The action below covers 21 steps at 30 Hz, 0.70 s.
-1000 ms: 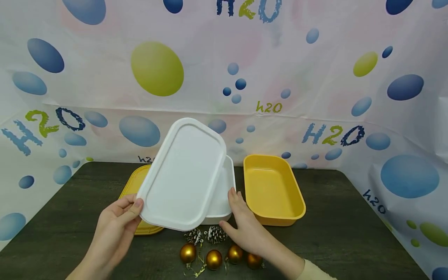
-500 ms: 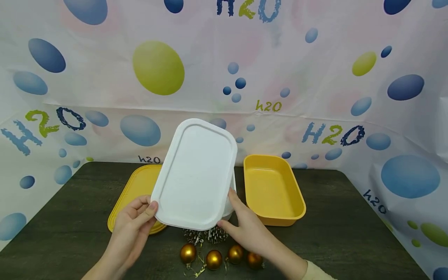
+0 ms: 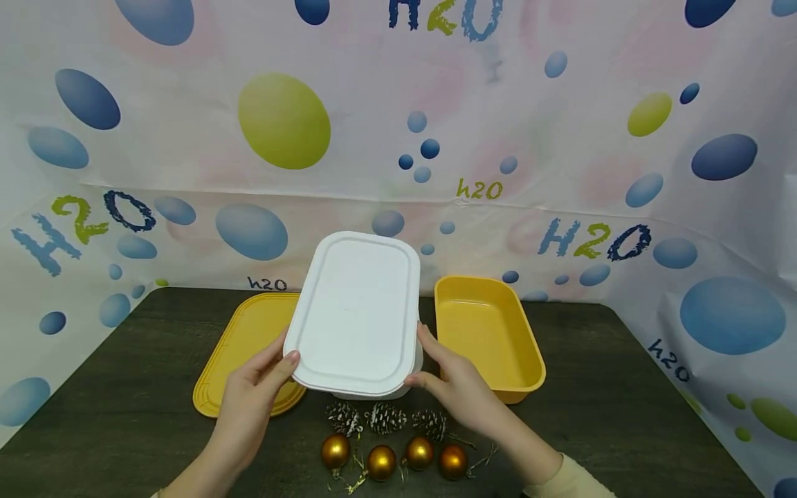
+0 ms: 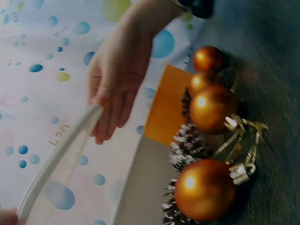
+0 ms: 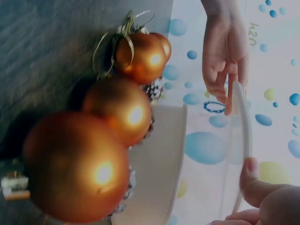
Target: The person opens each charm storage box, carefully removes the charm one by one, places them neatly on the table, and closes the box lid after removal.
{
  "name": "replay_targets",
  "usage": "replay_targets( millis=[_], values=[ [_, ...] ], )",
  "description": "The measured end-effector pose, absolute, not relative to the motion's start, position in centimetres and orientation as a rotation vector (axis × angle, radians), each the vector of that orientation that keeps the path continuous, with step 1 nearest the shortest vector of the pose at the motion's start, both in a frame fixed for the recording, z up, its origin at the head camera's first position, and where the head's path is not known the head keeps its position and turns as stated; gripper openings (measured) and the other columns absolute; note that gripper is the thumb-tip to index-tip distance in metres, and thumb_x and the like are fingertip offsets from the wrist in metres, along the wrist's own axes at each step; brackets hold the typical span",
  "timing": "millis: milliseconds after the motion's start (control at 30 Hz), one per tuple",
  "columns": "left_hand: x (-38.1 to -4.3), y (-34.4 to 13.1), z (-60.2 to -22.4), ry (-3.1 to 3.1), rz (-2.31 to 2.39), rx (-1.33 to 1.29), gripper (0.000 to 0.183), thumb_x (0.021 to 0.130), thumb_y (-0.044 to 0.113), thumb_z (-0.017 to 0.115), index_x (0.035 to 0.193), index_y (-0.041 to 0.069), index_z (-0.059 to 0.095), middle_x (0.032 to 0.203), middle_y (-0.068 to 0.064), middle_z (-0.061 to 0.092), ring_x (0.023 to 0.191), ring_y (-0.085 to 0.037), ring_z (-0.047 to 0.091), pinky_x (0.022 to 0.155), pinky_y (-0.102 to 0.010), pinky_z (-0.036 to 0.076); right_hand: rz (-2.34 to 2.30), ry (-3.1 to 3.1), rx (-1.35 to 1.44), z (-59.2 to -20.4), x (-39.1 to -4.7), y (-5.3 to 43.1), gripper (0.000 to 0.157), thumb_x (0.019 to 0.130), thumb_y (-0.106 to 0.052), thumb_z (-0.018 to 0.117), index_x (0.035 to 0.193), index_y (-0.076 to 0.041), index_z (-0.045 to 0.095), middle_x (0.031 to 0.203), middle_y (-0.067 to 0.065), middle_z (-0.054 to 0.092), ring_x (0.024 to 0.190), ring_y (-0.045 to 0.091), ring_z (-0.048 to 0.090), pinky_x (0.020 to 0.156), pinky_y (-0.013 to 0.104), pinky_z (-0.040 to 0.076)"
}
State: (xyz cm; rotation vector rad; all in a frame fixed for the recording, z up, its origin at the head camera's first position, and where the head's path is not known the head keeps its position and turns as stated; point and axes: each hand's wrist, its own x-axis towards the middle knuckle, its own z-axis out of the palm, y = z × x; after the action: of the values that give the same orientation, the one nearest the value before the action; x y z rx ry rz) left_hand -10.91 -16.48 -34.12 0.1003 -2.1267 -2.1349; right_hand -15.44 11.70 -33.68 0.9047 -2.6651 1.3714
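Both hands hold a white rectangular lid (image 3: 358,311) over a white plastic container (image 4: 143,187). My left hand (image 3: 252,401) pinches its near left corner, thumb on top. At the near right edge, my right hand (image 3: 467,391) grips it with the thumb above and fingers beneath. A gap shows between lid and container wall (image 5: 157,150) in the right wrist view. From the head view the lid hides most of the container. In front lie snow-tipped pine cones (image 3: 386,418) and a row of gold baubles (image 3: 381,462) with gold strings.
A yellow lid (image 3: 233,366) lies flat on the dark wooden table (image 3: 623,415), left of the white container. An open yellow container (image 3: 486,332) stands to the right. Behind hangs a white backdrop (image 3: 498,242) printed with blue and green spots.
The white lid has moved right and then lowered, now more level above the white container. My right hand, beside the container before, now grips the lid's right edge.
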Motion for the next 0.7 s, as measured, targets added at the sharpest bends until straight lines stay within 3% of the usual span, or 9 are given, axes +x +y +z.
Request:
replay_targets(
  millis=[167,367,700],
  values=[
    [-11.5,-16.0,-34.8,-2.342,-1.876,0.183,0.059,0.094,0.045,0.056,0.144,0.017,0.042,0.136,-0.005,0.049,0.106,-0.017,0.052,0.089,-0.033,0.046,1.386,-2.660,0.863,-34.0,-16.2,12.2,0.071,0.086,-0.027,0.067,0.146,-0.004,0.035,0.148,0.017,0.032,0.134,0.029,0.034,0.102,0.045,0.038],
    [-12.4,-15.8,-35.5,-2.447,-1.704,0.114,0.064,0.094,0.047,0.057,0.143,0.008,0.043,0.143,-0.012,0.041,0.131,-0.028,0.036,0.105,-0.049,0.033,1.414,-2.686,0.741,-34.3,-17.0,12.5,0.064,0.086,-0.028,0.065,0.141,-0.003,0.042,0.143,0.010,0.043,0.128,0.028,0.045,0.099,0.045,0.041],
    [-13.8,-15.5,-36.2,-2.565,-1.642,0.084,0.071,0.093,0.051,0.055,0.144,0.004,0.040,0.152,-0.008,0.031,0.140,-0.027,0.025,0.110,-0.045,0.027,1.286,-2.657,0.616,-35.0,-17.9,12.3,0.049,0.086,-0.020,0.068,0.131,-0.004,0.057,0.130,0.010,0.057,0.119,0.027,0.054,0.093,0.044,0.047]
  ],
)
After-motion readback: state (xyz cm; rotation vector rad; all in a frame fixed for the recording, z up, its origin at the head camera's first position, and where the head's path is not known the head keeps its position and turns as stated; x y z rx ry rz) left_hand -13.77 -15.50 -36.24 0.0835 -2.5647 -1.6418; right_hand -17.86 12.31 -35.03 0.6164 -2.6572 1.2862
